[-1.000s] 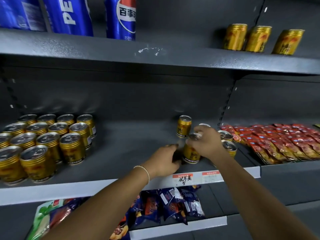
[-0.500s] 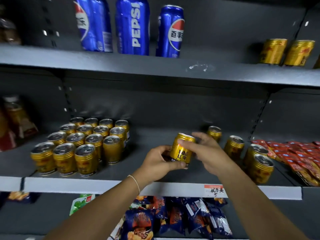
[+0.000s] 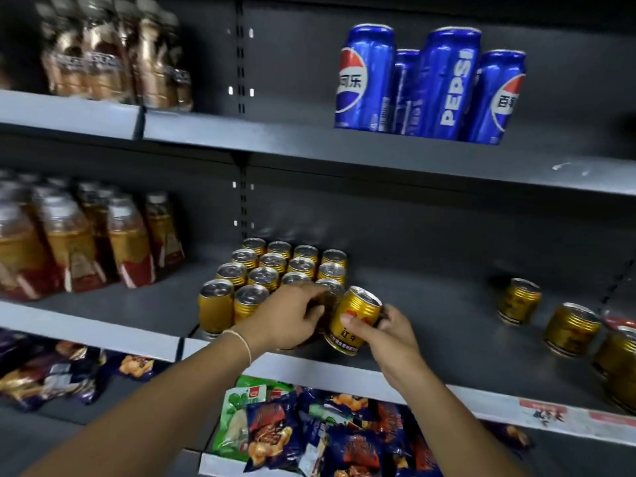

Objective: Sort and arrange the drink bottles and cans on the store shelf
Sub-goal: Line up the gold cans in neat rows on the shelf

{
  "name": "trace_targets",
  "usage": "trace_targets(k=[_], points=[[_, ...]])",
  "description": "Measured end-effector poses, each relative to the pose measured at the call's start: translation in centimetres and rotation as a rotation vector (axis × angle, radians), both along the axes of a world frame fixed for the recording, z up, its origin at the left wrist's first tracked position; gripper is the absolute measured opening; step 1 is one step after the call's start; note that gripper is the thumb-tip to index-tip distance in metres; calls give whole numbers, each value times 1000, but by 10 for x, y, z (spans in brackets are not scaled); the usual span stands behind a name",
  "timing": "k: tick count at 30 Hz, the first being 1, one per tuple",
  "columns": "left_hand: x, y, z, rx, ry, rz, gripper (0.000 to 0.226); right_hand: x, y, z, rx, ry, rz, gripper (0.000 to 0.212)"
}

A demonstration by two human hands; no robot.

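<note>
My right hand [image 3: 392, 333] grips a gold energy-drink can [image 3: 354, 320], tilted, just above the middle shelf [image 3: 447, 385] at the right front corner of a block of several upright gold cans [image 3: 272, 270]. My left hand [image 3: 290, 316] lies against that block's front row, fingers curled over a can that it mostly hides. Three loose gold cans stand farther right on the same shelf: one [image 3: 519, 301], a second [image 3: 571, 333], and a third [image 3: 616, 352] cut off by the frame's edge.
Blue Pepsi cans [image 3: 430, 84] stand on the shelf above. Bottled tea drinks [image 3: 124, 242] fill the left bay, with brown bottles [image 3: 103, 53] above them. Snack bags [image 3: 309, 432] lie on the shelf below. Bare shelf shows between the block and the loose cans.
The view swung left. My right hand carried the gold can from the loose group leftward to the block's edge, and my left hand went along and now lies on the block's front cans.
</note>
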State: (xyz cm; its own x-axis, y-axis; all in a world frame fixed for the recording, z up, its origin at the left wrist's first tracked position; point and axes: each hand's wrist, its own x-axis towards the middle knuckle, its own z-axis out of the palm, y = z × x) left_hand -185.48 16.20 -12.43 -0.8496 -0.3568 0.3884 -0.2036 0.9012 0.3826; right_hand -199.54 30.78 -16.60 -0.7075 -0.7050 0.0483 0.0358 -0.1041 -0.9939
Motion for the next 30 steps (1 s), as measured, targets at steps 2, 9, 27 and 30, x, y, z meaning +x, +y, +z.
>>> trace_targets(k=[2, 9, 27, 30], points=[[8, -16, -4, -115, -68, 28, 53, 6, -14, -12, 18, 26, -6, 75], [16, -37, -25, -268, -235, -11, 64, 19, -35, -43, 105, 204, -72, 76], [17, -40, -44, -388, -192, 11, 67, 26, -36, -55, 224, 391, -99, 78], [17, -40, -43, -387, -204, 7, 68, 27, -36, -55, 215, 383, -88, 74]])
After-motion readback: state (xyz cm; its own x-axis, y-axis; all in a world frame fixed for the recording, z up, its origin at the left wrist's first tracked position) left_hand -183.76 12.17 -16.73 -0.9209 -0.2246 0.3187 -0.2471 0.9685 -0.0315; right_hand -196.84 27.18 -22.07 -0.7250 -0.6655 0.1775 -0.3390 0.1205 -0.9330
